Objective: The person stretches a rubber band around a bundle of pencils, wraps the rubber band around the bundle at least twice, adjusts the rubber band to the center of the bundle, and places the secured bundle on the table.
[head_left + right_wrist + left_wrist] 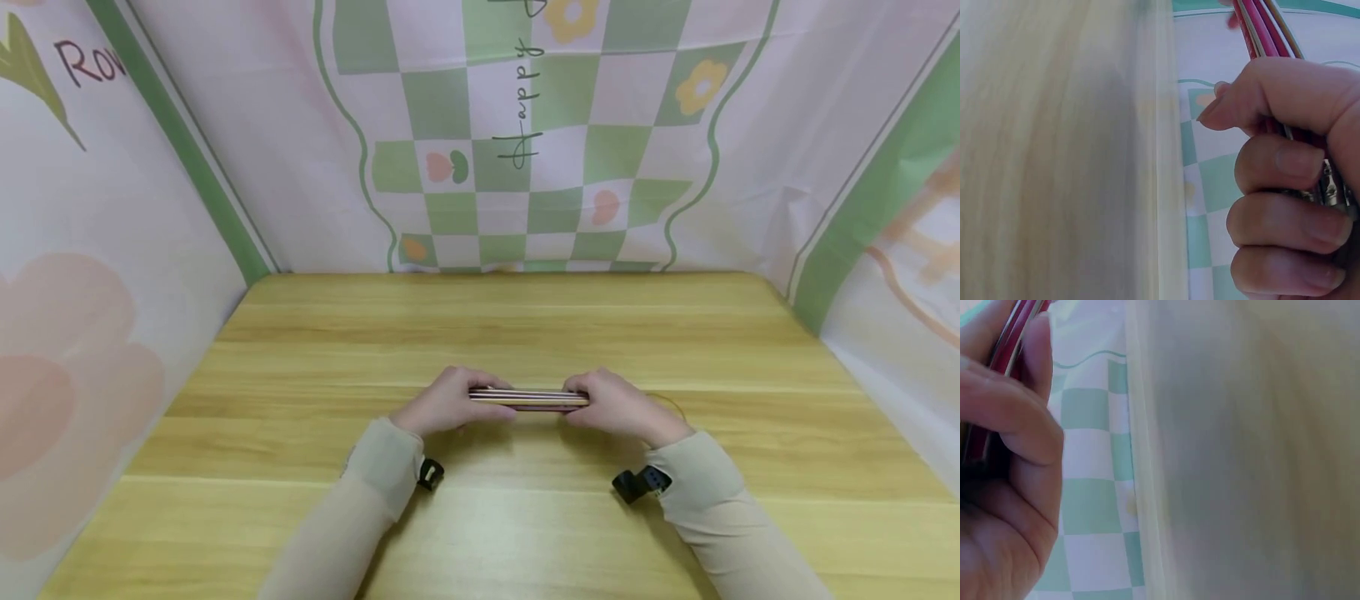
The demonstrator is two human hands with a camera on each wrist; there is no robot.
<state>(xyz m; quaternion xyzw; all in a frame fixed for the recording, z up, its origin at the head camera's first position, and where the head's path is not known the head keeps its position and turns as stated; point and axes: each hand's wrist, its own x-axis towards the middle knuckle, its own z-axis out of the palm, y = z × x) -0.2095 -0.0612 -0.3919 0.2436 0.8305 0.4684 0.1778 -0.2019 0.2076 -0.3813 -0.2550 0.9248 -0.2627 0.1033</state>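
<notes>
A bundle of several thin pencils (528,398), pink, red and cream, lies level just above the wooden table (480,325). My left hand (450,402) grips its left end with curled fingers. My right hand (617,407) grips its right end the same way. In the left wrist view the red pencils (1015,334) run under my thumb (1038,394). The right wrist view shows the pencils (1263,28) passing through my curled fingers (1285,219), with metal ferrules (1330,190) near the palm.
Cloth walls printed with a green and white checker pattern (517,167) and flowers close in the table at the back and both sides. Black wrist camera mounts (639,483) sit on both beige sleeves.
</notes>
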